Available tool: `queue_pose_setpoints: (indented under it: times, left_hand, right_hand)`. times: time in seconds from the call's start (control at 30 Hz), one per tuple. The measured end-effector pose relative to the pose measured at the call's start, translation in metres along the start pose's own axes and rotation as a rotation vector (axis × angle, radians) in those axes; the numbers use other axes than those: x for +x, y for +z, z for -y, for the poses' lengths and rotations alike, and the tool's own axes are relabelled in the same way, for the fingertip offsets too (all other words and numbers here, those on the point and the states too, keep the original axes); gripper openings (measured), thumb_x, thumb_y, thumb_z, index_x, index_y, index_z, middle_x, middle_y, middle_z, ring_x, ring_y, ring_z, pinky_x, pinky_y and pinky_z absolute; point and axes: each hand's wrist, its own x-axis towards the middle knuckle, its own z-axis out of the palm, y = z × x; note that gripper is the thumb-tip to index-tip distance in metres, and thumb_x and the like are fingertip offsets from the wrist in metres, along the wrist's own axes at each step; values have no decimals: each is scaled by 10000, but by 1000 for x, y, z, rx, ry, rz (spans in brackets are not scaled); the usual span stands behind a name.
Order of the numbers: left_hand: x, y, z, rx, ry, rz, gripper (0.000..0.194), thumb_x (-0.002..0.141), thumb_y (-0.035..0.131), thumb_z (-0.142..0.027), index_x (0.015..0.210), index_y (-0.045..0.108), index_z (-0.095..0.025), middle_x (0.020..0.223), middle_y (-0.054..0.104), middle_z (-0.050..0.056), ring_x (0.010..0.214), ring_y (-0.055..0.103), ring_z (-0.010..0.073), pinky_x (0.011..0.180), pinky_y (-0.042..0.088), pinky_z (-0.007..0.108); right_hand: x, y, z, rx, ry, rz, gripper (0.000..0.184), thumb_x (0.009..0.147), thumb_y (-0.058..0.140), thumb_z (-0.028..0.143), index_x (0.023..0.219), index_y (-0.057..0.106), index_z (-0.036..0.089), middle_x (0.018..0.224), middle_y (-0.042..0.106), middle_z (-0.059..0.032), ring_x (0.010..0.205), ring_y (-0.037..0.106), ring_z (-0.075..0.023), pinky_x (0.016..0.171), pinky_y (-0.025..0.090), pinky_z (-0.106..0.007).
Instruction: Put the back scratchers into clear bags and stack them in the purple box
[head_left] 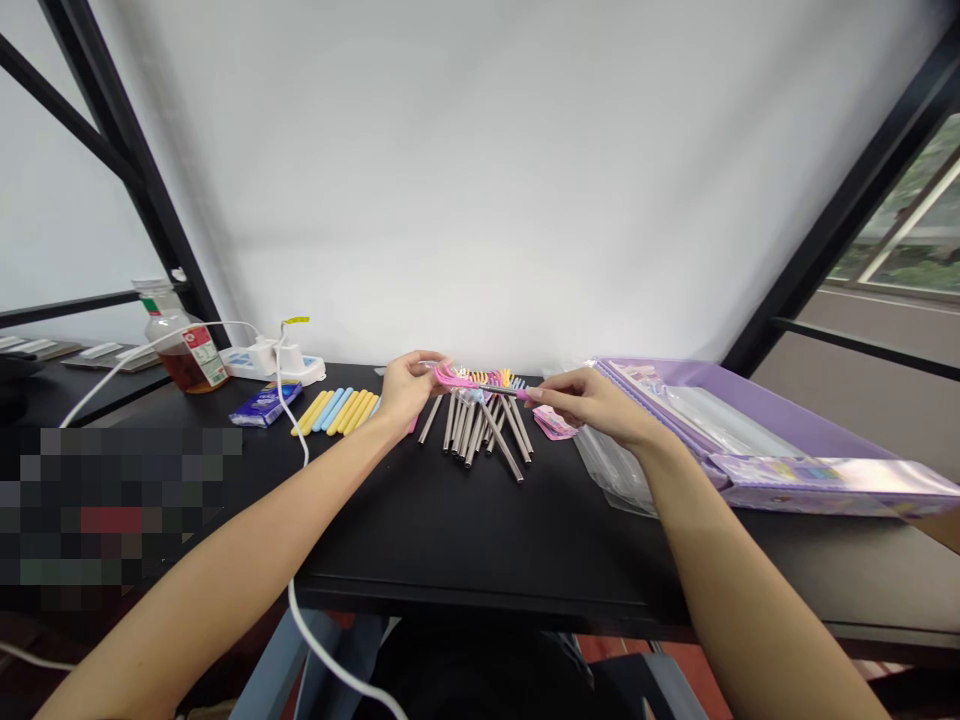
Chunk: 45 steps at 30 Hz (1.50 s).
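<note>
Above the back of the black table, my left hand (409, 388) is closed on the pink looped end of a thin rod-like piece (495, 389). The middle of this piece is a silvery metal rod, held about level. My right hand (577, 400) pinches its other, pink tip between thumb and fingers. Just below and behind lies a loose pile of metal tubes (469, 440), several with coloured tops in yellow, pink and blue. The piece and my fingers partly hide these tops. Near my left wrist lies a row of yellow and blue sticks (337, 411).
Right of the pile are small pink packets (553, 422), a clear plastic bag (619, 470) and an open purple box (750, 400). On the left are a blue packet (266, 404), a power strip (311, 370) and a bottle (176, 345). A white cable (300, 610) crosses the table edge.
</note>
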Motion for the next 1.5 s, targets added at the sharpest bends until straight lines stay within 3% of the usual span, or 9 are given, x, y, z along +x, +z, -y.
queue_pose_setpoints:
  times: [0.27, 0.43, 0.7, 0.97, 1.2, 1.5]
  left_hand:
    - [1, -2, 1, 79, 51, 103, 466, 636, 831, -538, 855, 621, -185, 599, 619, -16, 641, 655, 171, 680, 608, 350]
    - [-1, -2, -2, 230, 115, 179, 437, 693, 782, -562, 833, 615, -183, 580, 607, -22, 557, 625, 147, 653, 603, 332]
    - [1, -9, -6, 379, 171, 116, 396, 743, 736, -560, 828, 641, -184, 633, 670, 26, 603, 671, 191, 595, 588, 310]
    - [1, -7, -2, 391, 135, 160, 386, 740, 733, -559, 821, 625, -198, 585, 639, -2, 551, 651, 181, 582, 587, 317]
    - [-3, -7, -4, 477, 170, 164, 355, 766, 713, -542, 802, 625, -200, 553, 631, -13, 499, 646, 177, 502, 547, 275]
    - [-3, -4, -5, 418, 55, 154, 222, 844, 680, -385, 847, 626, -170, 629, 679, 15, 568, 692, 193, 587, 609, 333]
  right_hand:
    - [-1, -10, -7, -45, 34, 15, 483, 747, 707, 632, 667, 718, 157, 518, 357, 37, 507, 278, -92, 475, 183, -280]
    - [-5, -13, -4, -47, 37, 3, 498, 750, 703, 635, 662, 720, 146, 530, 350, 34, 535, 255, -96, 501, 161, -292]
    - [-4, -18, -10, -103, 47, -20, 542, 722, 697, 688, 671, 726, 149, 523, 361, 30, 532, 254, -99, 504, 155, -297]
    - [-4, -14, -5, -131, -14, 35, 597, 741, 678, 693, 501, 504, 175, 541, 268, 39, 554, 212, -101, 516, 136, -312]
    - [-6, -17, -5, -160, -5, -33, 570, 736, 685, 692, 532, 569, 172, 535, 298, 33, 554, 219, -106, 519, 140, -315]
    - [-6, -14, -4, -247, -63, -117, 607, 746, 625, 743, 661, 699, 148, 548, 416, 3, 561, 301, -116, 521, 188, -301]
